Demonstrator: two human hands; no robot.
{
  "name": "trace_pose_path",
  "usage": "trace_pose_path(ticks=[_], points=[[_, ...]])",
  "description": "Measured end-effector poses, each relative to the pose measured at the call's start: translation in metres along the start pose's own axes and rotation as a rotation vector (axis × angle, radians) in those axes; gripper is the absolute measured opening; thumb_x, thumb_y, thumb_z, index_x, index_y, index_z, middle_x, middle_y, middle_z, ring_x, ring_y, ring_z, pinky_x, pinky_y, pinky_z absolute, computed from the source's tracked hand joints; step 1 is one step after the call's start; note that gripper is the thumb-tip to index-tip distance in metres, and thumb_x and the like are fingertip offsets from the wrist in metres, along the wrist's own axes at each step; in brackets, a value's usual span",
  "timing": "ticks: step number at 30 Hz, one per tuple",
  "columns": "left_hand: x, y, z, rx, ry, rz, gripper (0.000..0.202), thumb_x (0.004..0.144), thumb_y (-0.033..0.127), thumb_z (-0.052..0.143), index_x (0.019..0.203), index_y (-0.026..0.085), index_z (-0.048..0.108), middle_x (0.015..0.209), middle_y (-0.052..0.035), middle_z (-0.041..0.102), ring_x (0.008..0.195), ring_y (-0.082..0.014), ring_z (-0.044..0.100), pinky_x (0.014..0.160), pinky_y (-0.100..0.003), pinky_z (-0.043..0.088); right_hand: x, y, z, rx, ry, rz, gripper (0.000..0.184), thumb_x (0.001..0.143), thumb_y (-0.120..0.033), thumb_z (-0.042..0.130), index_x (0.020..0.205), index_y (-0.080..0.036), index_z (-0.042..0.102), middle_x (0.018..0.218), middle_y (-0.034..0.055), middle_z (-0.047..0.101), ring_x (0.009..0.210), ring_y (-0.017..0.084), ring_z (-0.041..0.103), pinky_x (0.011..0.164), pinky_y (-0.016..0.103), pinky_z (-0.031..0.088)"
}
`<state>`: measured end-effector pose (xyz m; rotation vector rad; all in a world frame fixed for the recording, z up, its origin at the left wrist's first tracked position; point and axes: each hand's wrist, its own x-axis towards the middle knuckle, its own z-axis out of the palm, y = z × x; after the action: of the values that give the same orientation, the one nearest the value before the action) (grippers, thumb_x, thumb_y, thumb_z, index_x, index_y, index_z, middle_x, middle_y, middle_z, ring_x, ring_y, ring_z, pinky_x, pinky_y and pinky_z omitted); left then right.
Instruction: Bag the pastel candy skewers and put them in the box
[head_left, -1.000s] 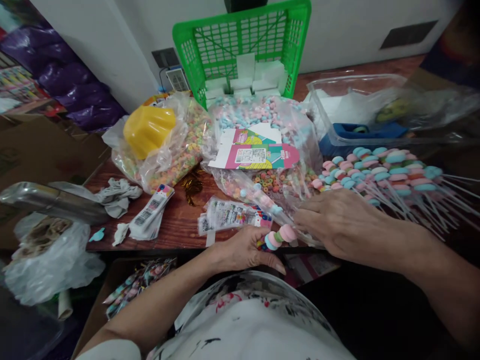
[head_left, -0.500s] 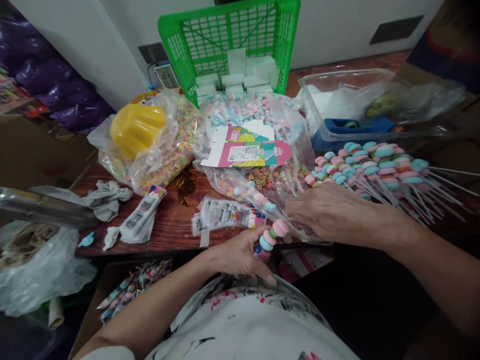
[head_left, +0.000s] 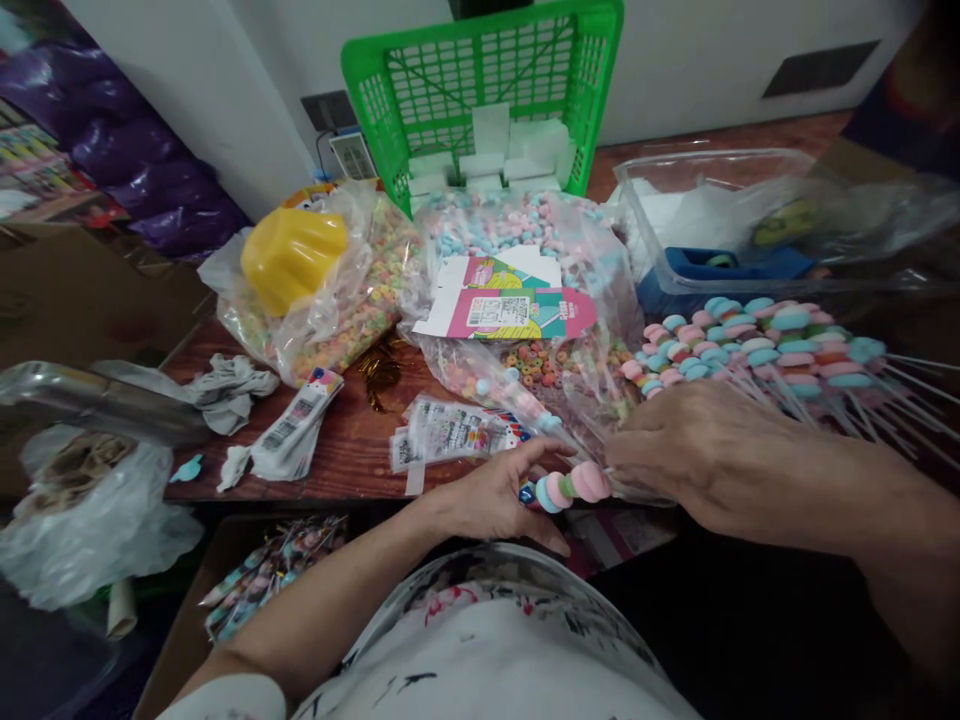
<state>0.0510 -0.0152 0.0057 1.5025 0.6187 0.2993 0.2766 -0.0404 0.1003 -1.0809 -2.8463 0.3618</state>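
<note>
My left hand (head_left: 487, 498) is closed around a candy skewer (head_left: 566, 488), with pink, green and blue pieces sticking out to the right. A bit of dark blue printed plastic (head_left: 528, 494) shows at the base of the candy, by the fingers. My right hand (head_left: 697, 450) has its fingers curled together just right of the candy's tip, over the front edge of a clear plastic bag; whatever is in them is hidden. Beyond it lies a pile of finished candy skewers (head_left: 780, 345), white sticks pointing right and forward.
Printed plastic sleeves (head_left: 457, 435) and another stack of them (head_left: 300, 430) lie along the table's front. Behind are bags of ring candy (head_left: 382, 265) and pastel candy (head_left: 495, 215), a printed card (head_left: 502, 305), a green basket (head_left: 480, 80) and a clear tub (head_left: 720, 165). Below left, a box holds wrapped skewers (head_left: 274, 580).
The candy skewer has tipped flatter and moved right, so its tip is now close to my right fingers. My right hand has shifted right and slightly down. The view has swung a little left.
</note>
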Motion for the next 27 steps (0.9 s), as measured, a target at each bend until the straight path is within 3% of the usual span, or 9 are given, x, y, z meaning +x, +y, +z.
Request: trace_pose_path(ticks=[3, 7, 11, 19, 24, 27], points=[[-0.003, 0.002, 0.002, 0.09, -0.003, 0.061, 0.087, 0.057, 0.018, 0.083, 0.134, 0.022, 0.042, 0.125, -0.0072, 0.056, 0.114, -0.0235, 0.052, 0.098, -0.036, 0.041, 0.001, -0.001, 0.01, -0.04, -0.04, 0.066, 0.02, 0.094, -0.02, 0.042, 0.081, -0.021, 0.057, 0.061, -0.0009, 0.056, 0.056, 0.014, 0.047, 0.058, 0.029, 0.024], [-0.003, 0.004, 0.006, 0.153, -0.032, 0.185, 0.087, 0.062, 0.018, 0.08, 0.138, 0.023, 0.037, 0.134, -0.008, 0.051, 0.12, -0.0236, 0.049, 0.102, -0.037, 0.039, 0.009, -0.007, 0.017, -0.05, -0.093, 0.093, 0.019, 0.088, -0.008, 0.044, 0.086, -0.019, 0.059, 0.068, 0.0018, 0.061, 0.064, 0.015, 0.053, 0.061, 0.029, 0.026], [-0.001, 0.002, 0.009, 0.153, -0.019, 0.229, 0.088, 0.062, 0.018, 0.079, 0.139, 0.023, 0.036, 0.136, -0.0079, 0.05, 0.121, -0.0242, 0.049, 0.102, -0.037, 0.039, 0.019, -0.015, 0.021, -0.075, -0.097, 0.08, 0.018, 0.085, -0.006, 0.048, 0.081, -0.019, 0.06, 0.07, 0.0016, 0.063, 0.063, 0.016, 0.053, 0.059, 0.03, 0.024], [-0.012, 0.002, 0.002, 0.175, 0.123, 0.08, 0.117, 0.056, 0.022, 0.084, 0.148, 0.023, 0.013, 0.135, -0.0107, 0.05, 0.123, -0.0278, 0.048, 0.103, -0.04, 0.039, 0.014, -0.002, 0.021, -0.073, 0.145, 0.063, 0.02, 0.083, -0.007, 0.041, 0.077, -0.018, 0.057, 0.063, 0.0008, 0.057, 0.057, 0.014, 0.045, 0.057, 0.03, 0.02], [-0.009, -0.002, 0.006, 0.225, 0.122, 0.103, 0.115, 0.059, 0.023, 0.083, 0.149, 0.024, 0.012, 0.134, -0.0103, 0.052, 0.122, -0.0277, 0.05, 0.102, -0.039, 0.039, 0.017, -0.006, 0.021, -0.165, -0.039, 0.125, 0.015, 0.085, -0.01, 0.044, 0.084, -0.018, 0.056, 0.066, 0.0027, 0.06, 0.059, 0.015, 0.048, 0.059, 0.031, 0.018], [-0.003, -0.008, 0.012, 0.232, 0.132, 0.13, 0.116, 0.06, 0.022, 0.082, 0.15, 0.025, 0.009, 0.136, -0.0111, 0.052, 0.119, -0.0278, 0.052, 0.1, -0.039, 0.041, 0.022, -0.012, 0.028, -0.209, -0.052, 0.136, 0.012, 0.087, -0.013, 0.047, 0.086, -0.02, 0.057, 0.065, 0.0017, 0.06, 0.056, 0.016, 0.046, 0.058, 0.032, 0.016]])
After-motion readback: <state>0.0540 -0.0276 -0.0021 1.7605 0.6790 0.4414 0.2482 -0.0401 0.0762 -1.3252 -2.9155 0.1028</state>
